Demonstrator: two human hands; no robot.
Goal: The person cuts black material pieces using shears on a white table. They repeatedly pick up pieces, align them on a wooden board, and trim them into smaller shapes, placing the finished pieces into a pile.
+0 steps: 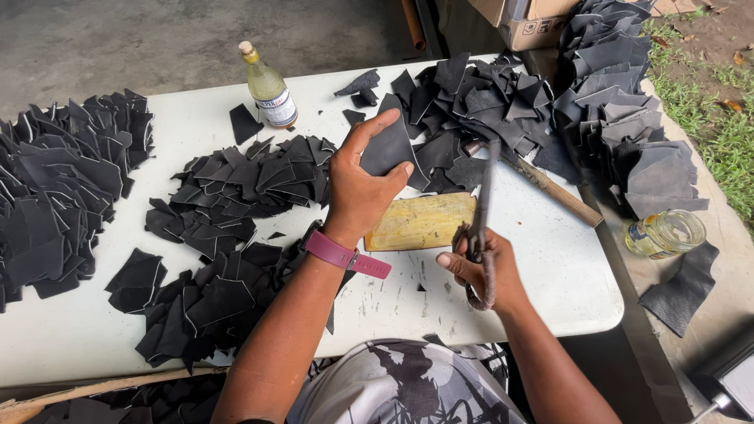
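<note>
a: what was the biggest thing in frame?

b: the white table, filling the middle, scuffed and spotted with scraps. heaps of black leather pieces lay at the left edge, more stacked at the upper right, smaller piles in the centre.

a: and the hands?

b: the left hand, pink watch strap at the wrist, was pinching one black leather piece just above a yellow wooden block. the right hand, lower centre, was clenched round dark shears, blades pointing up.

a: which step, would you say?

b: trimming, i'd judge; the next cut would call for bringing that piece to the blades.

a: smaller things?

b: a wooden stick at right, a corked bottle at top centre, a glass jar at the right edge. concrete floor at upper left, grass at far right.
</note>
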